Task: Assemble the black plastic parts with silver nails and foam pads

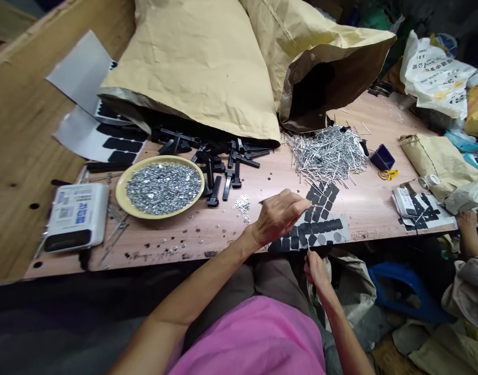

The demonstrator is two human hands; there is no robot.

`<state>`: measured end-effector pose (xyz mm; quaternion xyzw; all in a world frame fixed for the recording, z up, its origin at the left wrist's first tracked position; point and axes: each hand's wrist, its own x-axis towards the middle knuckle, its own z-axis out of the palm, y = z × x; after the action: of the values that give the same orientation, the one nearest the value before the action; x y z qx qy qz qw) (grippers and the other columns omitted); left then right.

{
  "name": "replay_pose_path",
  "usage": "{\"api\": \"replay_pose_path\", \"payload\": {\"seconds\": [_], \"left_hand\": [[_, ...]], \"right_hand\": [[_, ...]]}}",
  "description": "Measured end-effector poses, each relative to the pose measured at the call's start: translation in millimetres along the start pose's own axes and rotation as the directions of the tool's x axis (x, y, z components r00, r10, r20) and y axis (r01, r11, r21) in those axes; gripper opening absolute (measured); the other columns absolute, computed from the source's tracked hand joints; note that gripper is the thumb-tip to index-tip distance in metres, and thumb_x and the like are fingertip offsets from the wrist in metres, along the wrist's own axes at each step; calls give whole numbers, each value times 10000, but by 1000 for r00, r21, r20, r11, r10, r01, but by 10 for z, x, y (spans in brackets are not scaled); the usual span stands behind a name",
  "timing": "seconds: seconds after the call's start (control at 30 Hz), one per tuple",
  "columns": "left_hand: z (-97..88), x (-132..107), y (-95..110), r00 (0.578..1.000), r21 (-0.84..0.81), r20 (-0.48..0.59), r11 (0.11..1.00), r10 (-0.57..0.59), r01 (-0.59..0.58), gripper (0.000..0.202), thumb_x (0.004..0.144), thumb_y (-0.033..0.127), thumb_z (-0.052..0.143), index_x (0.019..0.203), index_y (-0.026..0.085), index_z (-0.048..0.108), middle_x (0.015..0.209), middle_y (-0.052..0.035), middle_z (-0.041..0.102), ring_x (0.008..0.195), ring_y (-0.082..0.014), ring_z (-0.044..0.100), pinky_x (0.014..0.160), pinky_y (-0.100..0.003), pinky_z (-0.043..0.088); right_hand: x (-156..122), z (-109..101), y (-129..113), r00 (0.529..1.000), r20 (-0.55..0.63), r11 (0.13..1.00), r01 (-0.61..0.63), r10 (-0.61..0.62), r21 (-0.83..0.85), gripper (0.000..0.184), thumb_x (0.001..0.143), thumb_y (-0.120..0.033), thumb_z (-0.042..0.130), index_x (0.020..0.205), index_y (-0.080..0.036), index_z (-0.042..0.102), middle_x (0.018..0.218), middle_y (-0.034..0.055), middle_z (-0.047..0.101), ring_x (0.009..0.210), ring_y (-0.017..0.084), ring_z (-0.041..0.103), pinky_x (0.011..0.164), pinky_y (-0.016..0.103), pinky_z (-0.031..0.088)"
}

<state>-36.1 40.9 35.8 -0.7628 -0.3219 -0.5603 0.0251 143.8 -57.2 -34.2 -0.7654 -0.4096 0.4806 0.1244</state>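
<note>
Nearest us is our pink shirt [258,338], and just beyond it our right hand [316,268] sits below the table edge [184,260], fingers pressed together around a thin metal pin [308,244] that stands upright out of the pinch. At about eleven o'clock from it, our left hand [278,216] rests on the table, thumb and forefinger pinching at a black pad [307,214] on the sheet of pads [321,229]; we cannot tell whether the pad has lifted clear. The pin looks light, stiff and slippery, so we judge it best held low on the shaft, close to the fingertips. The pads seem soft, thin and sticky-backed, easiest peeled from an edge. At one o'clock from the left hand lies the heap of pins [328,153]; at ten o'clock a yellow dish of washers [161,187], with black plastic bolts [223,172] between it and the brown paper sacks [231,67]. Another person's hand [467,221] shows at three o'clock.
</note>
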Motion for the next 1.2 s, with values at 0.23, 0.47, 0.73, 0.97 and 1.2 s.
{"api": "replay_pose_path", "payload": {"seconds": [0.23, 0.47, 0.73, 0.97, 1.2], "left_hand": [[-238, -217, 49, 965, 57, -64, 965, -253, 256, 87, 909, 177, 439, 928, 183, 523, 693, 1, 598, 601, -95, 555, 560, -200, 431], [-244, -383, 64, 920, 65, -99, 920, -379, 386, 148, 920, 248, 426, 894, 183, 557, 673, 5, 602, 596, -94, 580, 574, -193, 445], [-207, -435, 72, 881, 10, -70, 883, -468, 469, 124, 898, 238, 464, 891, 183, 574, 728, -2, 645, 634, -100, 612, 592, -189, 458], [-127, -478, 95, 848, -27, -35, 848, -529, 529, 117, 885, 236, 474, 887, 187, 580, 766, -9, 665, 668, -108, 627, 622, -195, 472], [-159, -576, 98, 770, -62, -22, 769, -638, 636, 108, 855, 242, 489, 850, 193, 585, 775, -9, 667, 688, -118, 625, 640, -206, 477]], "right_hand": [[-108, 193, -169, 969, 223, 973, -148, 106, 178, 188, 800, -307, 281, 653, -225, 364, 376, -112, 254, 310, 66, 174, 339, 187, 165], [-173, 222, -223, 963, 237, 955, -182, 125, 233, 186, 788, -299, 316, 621, -224, 349, 361, -110, 279, 290, 55, 197, 315, 170, 161], [-220, 125, -292, 959, 256, 920, -208, 124, 333, 251, 829, -319, 286, 605, -222, 343, 350, -122, 216, 289, 40, 168, 318, 148, 143], [-331, 484, -171, 870, 474, 899, -311, 138, 309, 254, 818, -383, 346, 624, -219, 355, 349, -130, 246, 286, 32, 134, 305, 137, 125], [-345, 205, -83, 918, 385, 897, -246, 95, 366, 250, 789, -429, 367, 646, -225, 353, 369, -134, 250, 294, 33, 134, 312, 145, 132]]}}
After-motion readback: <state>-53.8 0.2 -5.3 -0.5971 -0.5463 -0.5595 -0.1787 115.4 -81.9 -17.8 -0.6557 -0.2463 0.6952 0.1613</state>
